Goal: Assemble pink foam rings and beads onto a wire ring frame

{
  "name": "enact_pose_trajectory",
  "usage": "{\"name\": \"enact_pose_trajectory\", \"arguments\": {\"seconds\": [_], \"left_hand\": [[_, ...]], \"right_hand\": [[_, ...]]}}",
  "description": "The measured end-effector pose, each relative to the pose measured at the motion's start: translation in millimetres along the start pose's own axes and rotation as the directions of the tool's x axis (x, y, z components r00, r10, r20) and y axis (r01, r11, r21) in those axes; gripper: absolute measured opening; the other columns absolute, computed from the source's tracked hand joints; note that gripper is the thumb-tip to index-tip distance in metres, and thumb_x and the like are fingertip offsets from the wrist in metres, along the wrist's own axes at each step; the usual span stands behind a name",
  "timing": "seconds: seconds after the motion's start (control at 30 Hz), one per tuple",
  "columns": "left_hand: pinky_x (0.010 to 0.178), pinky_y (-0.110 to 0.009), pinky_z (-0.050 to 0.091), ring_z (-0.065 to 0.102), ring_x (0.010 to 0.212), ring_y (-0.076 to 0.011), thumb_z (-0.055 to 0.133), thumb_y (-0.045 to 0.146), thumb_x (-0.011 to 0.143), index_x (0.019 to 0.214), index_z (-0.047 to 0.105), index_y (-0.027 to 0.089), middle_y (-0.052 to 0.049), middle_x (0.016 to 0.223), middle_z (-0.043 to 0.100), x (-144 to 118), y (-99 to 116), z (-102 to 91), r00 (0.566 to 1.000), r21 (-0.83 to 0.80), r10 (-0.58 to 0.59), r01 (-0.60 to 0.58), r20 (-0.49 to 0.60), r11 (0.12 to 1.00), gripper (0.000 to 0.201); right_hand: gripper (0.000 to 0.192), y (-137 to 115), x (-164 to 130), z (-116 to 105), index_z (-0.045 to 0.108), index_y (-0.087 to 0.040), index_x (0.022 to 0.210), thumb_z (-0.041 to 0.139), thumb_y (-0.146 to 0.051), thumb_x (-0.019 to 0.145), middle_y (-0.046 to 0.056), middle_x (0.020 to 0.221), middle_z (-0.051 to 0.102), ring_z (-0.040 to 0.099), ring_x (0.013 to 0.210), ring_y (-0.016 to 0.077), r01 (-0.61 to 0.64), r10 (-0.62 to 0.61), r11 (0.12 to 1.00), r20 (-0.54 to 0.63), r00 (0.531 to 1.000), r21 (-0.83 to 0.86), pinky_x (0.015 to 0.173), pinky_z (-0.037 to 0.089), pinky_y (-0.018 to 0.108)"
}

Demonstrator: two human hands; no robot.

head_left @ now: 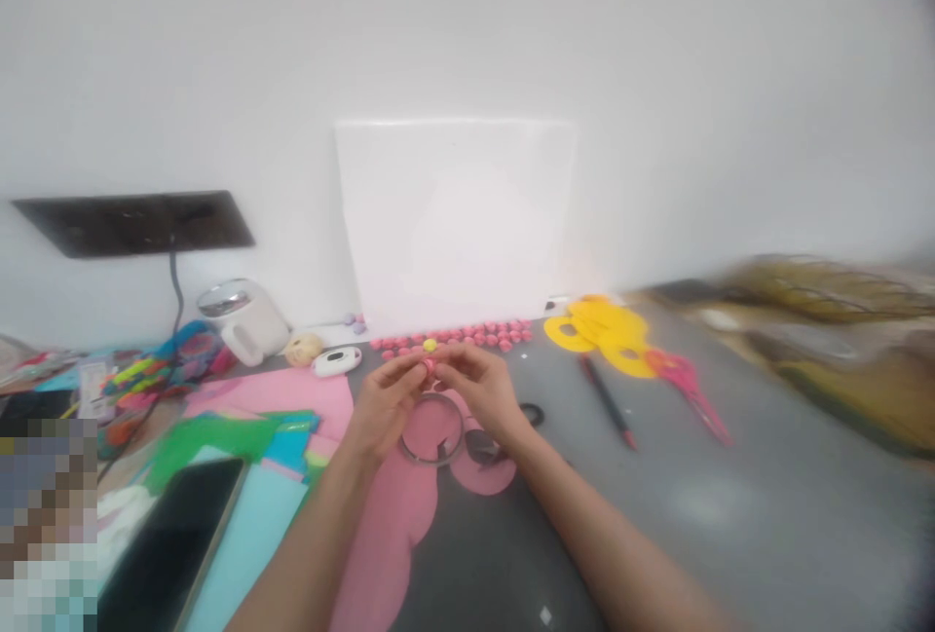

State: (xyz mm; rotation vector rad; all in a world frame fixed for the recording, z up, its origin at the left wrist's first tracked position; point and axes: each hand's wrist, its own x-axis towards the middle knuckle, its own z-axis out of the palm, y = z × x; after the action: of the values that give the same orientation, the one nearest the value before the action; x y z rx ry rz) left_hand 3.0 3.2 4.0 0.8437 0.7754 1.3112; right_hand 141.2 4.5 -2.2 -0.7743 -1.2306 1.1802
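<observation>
My left hand (386, 400) and my right hand (476, 387) meet over the grey table, fingertips pinched together on a small pink piece (430, 368). Just beyond the fingers lies a small yellow ball (430, 345) among a row of pink paper balls (467, 333). Under my hands sit a round ring (432, 429) and pink paper cut-outs (394, 515). The picture is blurred, so the pinched piece is hard to make out.
A white board (457, 223) leans on the wall. Yellow paper rings (603, 328), pink scissors (691, 389) and a dark pen (606, 400) lie right. Left are coloured papers (241, 437), a dark phone (171, 539), a white cup (244, 320) and a white tape dispenser (336, 359).
</observation>
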Motion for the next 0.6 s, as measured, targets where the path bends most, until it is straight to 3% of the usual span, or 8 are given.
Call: {"name": "enact_pose_trajectory", "arguments": {"seconds": [0.17, 0.4, 0.6], "left_hand": [[0.072, -0.029, 0.049, 0.061, 0.071, -0.0146, 0.078, 0.023, 0.060, 0.077, 0.073, 0.014, -0.005, 0.075, 0.069, -0.1, -2.3, 0.9, 0.999, 0.096, 0.037, -0.035, -0.018, 0.995, 0.020], [0.075, -0.031, 0.049, 0.062, 0.077, -0.0178, 0.078, 0.025, 0.059, 0.077, 0.073, 0.015, -0.007, 0.080, 0.071, 1.4, -3.5, 0.6, 0.991, 0.118, 0.076, -0.064, -0.107, 0.991, 0.022], [0.077, -0.034, 0.049, 0.063, 0.080, -0.0196, 0.077, 0.024, 0.059, 0.081, 0.073, 0.015, -0.008, 0.084, 0.071, 0.3, -4.5, -0.8, 0.987, 0.203, 0.116, -0.092, -0.111, 0.975, 0.024]], "right_hand": [[0.011, 0.4, 0.1, -0.2, 0.069, -0.019, 0.078, 0.068, -0.027, 0.070, 0.002, 0.073, 0.065, 0.061, 0.067, 0.0141, 0.009, -0.009, 1.000, -0.013, 1.000, 0.004, 0.066, 0.054, 0.030], [0.021, -5.6, -0.8, 1.4, 0.070, -0.019, 0.088, 0.064, -0.034, 0.074, 0.003, 0.083, 0.068, 0.064, 0.073, 0.0157, -0.076, 0.075, 0.996, 0.022, 0.997, 0.041, 0.074, 0.056, 0.034], [0.026, -7.3, -1.0, 1.9, 0.070, -0.018, 0.087, 0.070, -0.036, 0.067, 0.004, 0.081, 0.069, 0.063, 0.072, 0.0156, -0.118, 0.116, 0.992, 0.023, 0.993, 0.054, 0.075, 0.055, 0.036]]}}
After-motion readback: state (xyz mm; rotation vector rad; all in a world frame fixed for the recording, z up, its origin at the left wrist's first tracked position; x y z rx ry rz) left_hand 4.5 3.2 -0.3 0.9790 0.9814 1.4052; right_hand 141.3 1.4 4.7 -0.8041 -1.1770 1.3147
